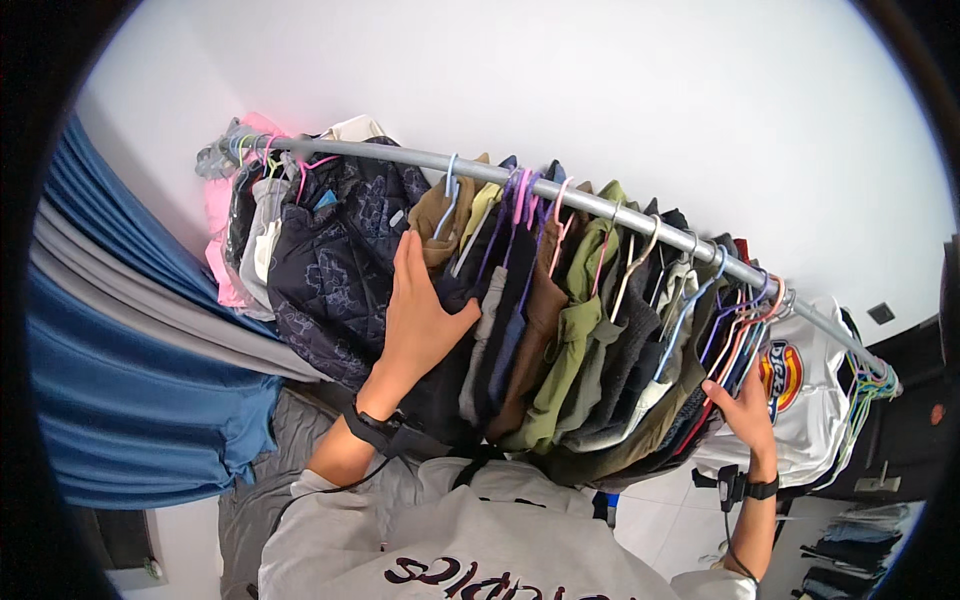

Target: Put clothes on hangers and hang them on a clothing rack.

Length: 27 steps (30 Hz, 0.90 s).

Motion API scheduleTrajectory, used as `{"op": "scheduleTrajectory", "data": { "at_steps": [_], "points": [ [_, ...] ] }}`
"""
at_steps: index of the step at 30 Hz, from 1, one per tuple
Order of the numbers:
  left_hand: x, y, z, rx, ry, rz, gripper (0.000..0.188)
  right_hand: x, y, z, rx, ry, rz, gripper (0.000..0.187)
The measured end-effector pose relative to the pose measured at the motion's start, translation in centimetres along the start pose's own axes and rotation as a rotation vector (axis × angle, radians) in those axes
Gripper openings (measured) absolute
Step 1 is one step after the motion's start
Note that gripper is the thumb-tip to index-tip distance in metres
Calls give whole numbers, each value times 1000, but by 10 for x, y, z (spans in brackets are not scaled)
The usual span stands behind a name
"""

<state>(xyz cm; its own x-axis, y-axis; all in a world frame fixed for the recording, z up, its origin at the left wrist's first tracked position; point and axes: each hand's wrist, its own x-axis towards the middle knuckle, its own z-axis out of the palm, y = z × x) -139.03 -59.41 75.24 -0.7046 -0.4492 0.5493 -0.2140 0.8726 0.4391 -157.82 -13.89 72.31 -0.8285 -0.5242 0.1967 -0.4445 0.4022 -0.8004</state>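
Observation:
A metal clothes rail runs across the view, hung with several garments on coloured hangers. My left hand is open, fingers stretched upward and thumb apart, between a dark patterned padded jacket and a brown garment. Farther right, my right hand is open too, its thumb spread against the dark clothes and its fingers beside a white printed T-shirt. Between my hands hang an olive green garment, a rust-brown one and several dark ones. Both wrists wear black straps.
Blue and grey curtains fall at the left. Pink and grey clothes hang at the rail's left end, a bunch of hangers at its right end. A dark door is at the right, above folded clothes. Grey bedding lies lower left.

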Motion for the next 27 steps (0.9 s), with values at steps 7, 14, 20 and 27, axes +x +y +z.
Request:
{"op": "scheduleTrajectory", "data": {
  "at_steps": [7, 14, 20, 27],
  "points": [
    [-4, -22, 2, 140, -70, -162, 85, -2, -5, 11, -25, 64, -43, 75],
    [25, -86, -15, 18, 224, -220, 41, -4, -14, 9, 66, 78, 65, 69],
    [47, -157, -54, 174, 383, -257, 41, -9, -2, 7, 109, 112, 104, 68],
    [54, -199, -84, 249, 332, -317, 48, -10, -6, 4, -19, 133, 171, 75]
  ]
}}
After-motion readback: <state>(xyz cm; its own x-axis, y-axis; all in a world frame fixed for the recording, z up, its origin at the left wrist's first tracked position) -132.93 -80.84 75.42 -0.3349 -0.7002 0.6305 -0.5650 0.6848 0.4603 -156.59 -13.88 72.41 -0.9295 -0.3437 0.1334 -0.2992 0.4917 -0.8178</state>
